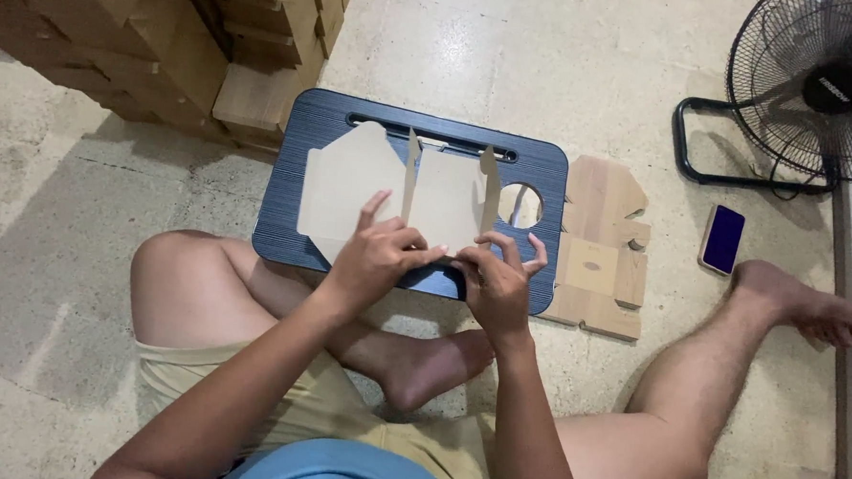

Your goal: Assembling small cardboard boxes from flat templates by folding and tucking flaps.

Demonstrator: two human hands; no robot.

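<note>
Near edge of cardboard blank (pixel 376 185) covered by left hand (pixel 372 258) and right hand (pixel 496 286); grip underneath not readable. Front rim of dark lap tray (pixel 544 173) hidden behind both hands. Standing fan (pixel 816 89) at two o'clock cut off by top and right edges. Stack of folded cartons (pixel 148 36) at eleven o'clock cropped by top and left edges. Lower sheets of flat cardboard pile (pixel 603 247) at three o'clock of tray buried under top sheet. Phone (pixel 722 238) screen dark, detail too small.

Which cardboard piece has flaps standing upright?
The cardboard piece on the dark tray, held by both hands. The flat stack of cardboard on the floor beside the tray has none raised.
</note>
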